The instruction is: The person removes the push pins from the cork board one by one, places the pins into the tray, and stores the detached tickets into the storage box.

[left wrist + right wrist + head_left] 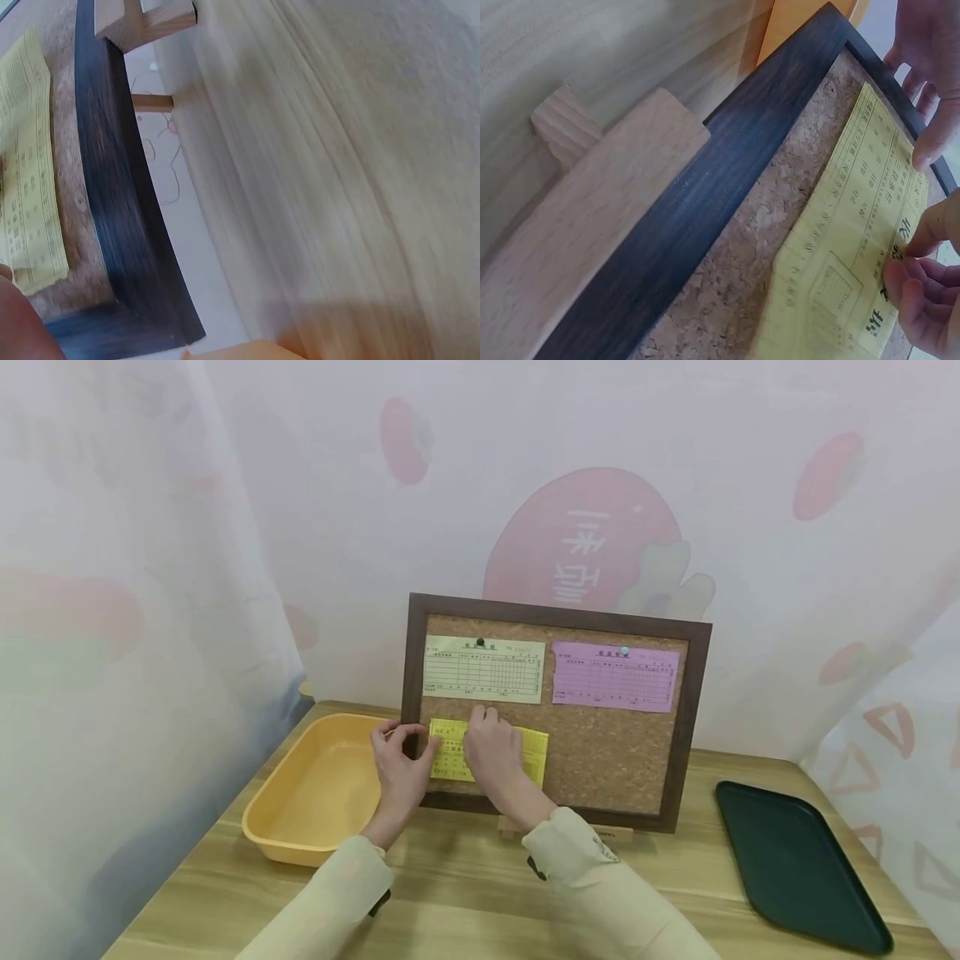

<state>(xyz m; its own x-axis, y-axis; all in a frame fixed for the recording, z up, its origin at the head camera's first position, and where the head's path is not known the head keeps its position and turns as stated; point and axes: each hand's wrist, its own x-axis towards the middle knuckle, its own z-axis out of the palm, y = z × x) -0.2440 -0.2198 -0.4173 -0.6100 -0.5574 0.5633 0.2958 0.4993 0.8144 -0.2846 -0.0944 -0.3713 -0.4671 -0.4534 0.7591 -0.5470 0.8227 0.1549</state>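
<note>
A framed corkboard (600,760) leans upright on a wooden stand (607,195). On its lower left lies a yellow printed slip (536,752), seen close in the right wrist view (840,262). My left hand (401,772) grips the frame's left side, fingers around the edge, thumb pressing the slip's left end. Curled fingers of my right hand (495,756) meet at the slip's upper middle; whatever lies between their tips is hidden. Above are a pale green slip (483,677) under a black pushpin (481,642) and a purple slip (615,681) under a light blue pushpin (625,651).
Left of the board sits a yellow-orange plastic basin (281,843), partly behind my left hand. A dark green tray (802,868) lies flat at the right of the wooden table (450,893). Pale printed curtains (337,527) hang behind and at both sides.
</note>
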